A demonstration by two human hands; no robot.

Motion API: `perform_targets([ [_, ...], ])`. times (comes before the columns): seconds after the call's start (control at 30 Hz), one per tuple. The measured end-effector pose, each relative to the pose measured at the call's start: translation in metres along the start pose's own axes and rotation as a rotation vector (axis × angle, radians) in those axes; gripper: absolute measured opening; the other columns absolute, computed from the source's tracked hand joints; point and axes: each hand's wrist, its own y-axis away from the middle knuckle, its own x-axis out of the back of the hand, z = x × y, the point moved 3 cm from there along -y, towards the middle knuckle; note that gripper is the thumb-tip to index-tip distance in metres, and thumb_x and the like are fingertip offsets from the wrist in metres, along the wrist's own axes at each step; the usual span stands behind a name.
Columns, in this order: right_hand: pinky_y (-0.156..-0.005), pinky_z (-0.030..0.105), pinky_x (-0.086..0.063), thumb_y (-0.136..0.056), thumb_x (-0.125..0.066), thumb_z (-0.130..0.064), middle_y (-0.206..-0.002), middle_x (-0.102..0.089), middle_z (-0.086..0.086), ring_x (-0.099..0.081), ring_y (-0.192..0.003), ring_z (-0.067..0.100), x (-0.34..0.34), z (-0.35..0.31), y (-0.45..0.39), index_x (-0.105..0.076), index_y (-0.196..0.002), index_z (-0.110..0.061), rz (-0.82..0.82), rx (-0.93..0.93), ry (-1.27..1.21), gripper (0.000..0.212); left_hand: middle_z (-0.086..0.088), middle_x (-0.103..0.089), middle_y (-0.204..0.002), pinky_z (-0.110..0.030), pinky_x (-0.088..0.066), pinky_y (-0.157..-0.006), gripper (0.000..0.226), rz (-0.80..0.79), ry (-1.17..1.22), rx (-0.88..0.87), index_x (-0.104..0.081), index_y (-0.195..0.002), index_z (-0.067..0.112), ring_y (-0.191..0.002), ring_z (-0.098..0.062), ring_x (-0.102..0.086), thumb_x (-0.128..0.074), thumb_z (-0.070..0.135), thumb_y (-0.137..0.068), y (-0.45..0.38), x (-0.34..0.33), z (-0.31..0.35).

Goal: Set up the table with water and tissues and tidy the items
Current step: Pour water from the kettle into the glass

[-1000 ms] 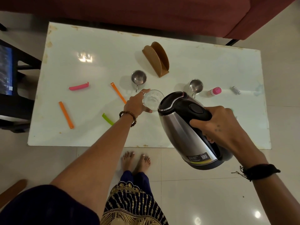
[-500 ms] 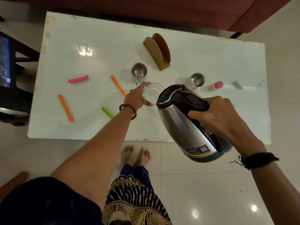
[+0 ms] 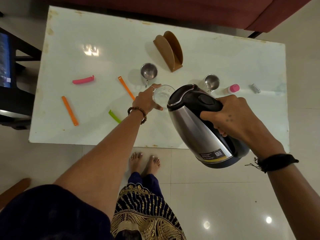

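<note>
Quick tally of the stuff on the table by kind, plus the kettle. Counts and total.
Clip sticks: 4 (pink, orange, orange, green)
Steel cups: 2
Clear glass: 1
Napkin holder: 1
Pink-capped bottle: 1
Small silver item: 1
Kettle, in right hand, off the table: 1
Total: 11

White table [image 3: 225, 54] bears glass [image 3: 163, 96], cups, clips.

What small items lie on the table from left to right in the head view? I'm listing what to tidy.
Long orange clip → pink clip → green clip → left steel cup → tissue holder → right steel cup → pink-capped bottle.
</note>
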Motion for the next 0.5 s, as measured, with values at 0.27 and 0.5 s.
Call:
perform_targets([
  [0.27, -0.034, 0.018, -0.043, -0.068, -0.061, -0.022, -0.043, -0.051, 0.006, -0.043, -0.029, 0.012, 0.0003, -0.0027, -0.0009, -0.053, -0.057, -0.007, -0.014, -0.002, -0.027, 0.02, -0.008, -0.057, -0.131, -0.046, -0.046, -0.099, 0.088, 0.008, 0.007, 0.021, -0.041, -0.135, 0.025, -0.123, -0.029, -0.052, -0.083, 0.009, -0.059, 0.0007, 0.0003, 0.0],
  [0.5, -0.035, 0.022, -0.044, -0.068, -0.062, -0.023, -0.045, -0.053, 0.007, -0.046, -0.031, 0.013, 0.0017, -0.0017, -0.0041, -0.055, -0.059, -0.004, -0.013, 0.0, 0.001, 0.022, -0.008, -0.057, -0.132, -0.046, -0.044, -0.101, 0.087, 0.009, -0.019, 0.013, -0.04, -0.136, 0.023, -0.122, -0.028, -0.052, -0.083, 0.01, -0.061, 0.0018, 0.001, 0.0024],
])
